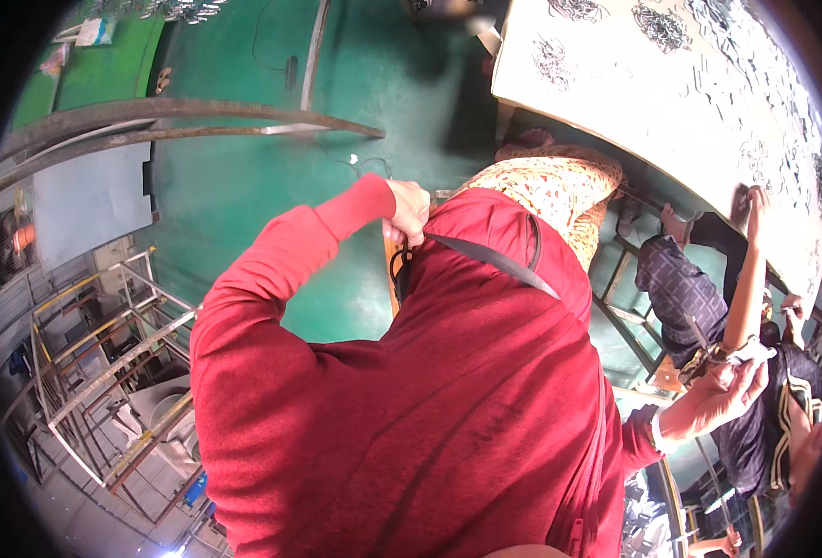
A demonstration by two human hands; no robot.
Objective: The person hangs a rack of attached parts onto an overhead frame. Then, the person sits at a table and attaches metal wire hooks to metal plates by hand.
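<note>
As the strap (493,256) across the red top (448,418) looks light and bendy, it likely handles best from its end, which the left hand (409,212) pinches at the top's left edge, while I cannot tell whether the right hand (713,402) grips the pale bit (755,352).
</note>
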